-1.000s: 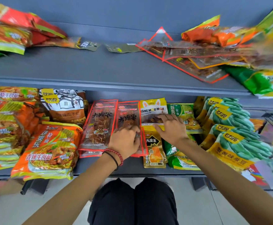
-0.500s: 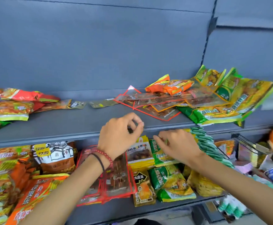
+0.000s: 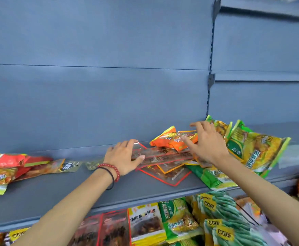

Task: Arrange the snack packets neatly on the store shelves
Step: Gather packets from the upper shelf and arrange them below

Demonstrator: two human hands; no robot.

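Both hands are up on the upper shelf (image 3: 60, 189), a grey-blue board whose middle stretch is bare. The left hand (image 3: 123, 158), with a red bead bracelet (image 3: 112, 168) and a black band on the wrist, lies palm-down with fingers loosely spread, fingertips and thumb resting on the left end of a fan of red-edged clear packets (image 3: 164, 159) that lie flat, overlapping, toward 3 o'clock of that hand. The right hand (image 3: 206, 143) hovers with fingers splayed wide over an orange packet (image 3: 171, 140) sitting on top of the clear ones; whether it touches the packet cannot be told. At 3 o'clock of the right hand, green-and-yellow packets (image 3: 251, 150) lean in a loose heap against the back panel. Far off at 9 o'clock, red and orange packets (image 3: 5, 167) lie flat. On the lower shelf, rows of packets (image 3: 146, 224) show below the shelf edge.
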